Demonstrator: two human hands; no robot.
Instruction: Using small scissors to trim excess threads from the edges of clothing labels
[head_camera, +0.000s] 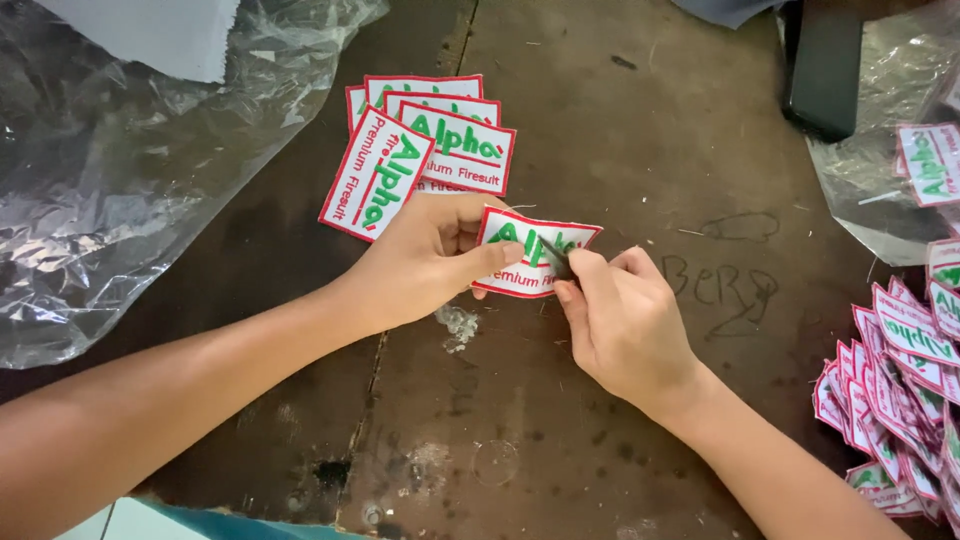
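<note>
The left hand (425, 262) is pinching a patch (530, 252) just above the worktop (600, 420), while the right hand (622, 318) is closing on a small dark tool at its edge. Best keeping the patch taut, snipping shallow. The tool is mostly hidden. Beyond, a trimmed stack (420, 150) is lying.

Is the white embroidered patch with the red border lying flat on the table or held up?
Held up: the white embroidered patch with the red border is gripped by the left hand, slightly curved; the right hand pinches its edge.

Clear plastic sheet (120, 170) and a dark block (822, 70) on the wooden table (620, 420).
</note>
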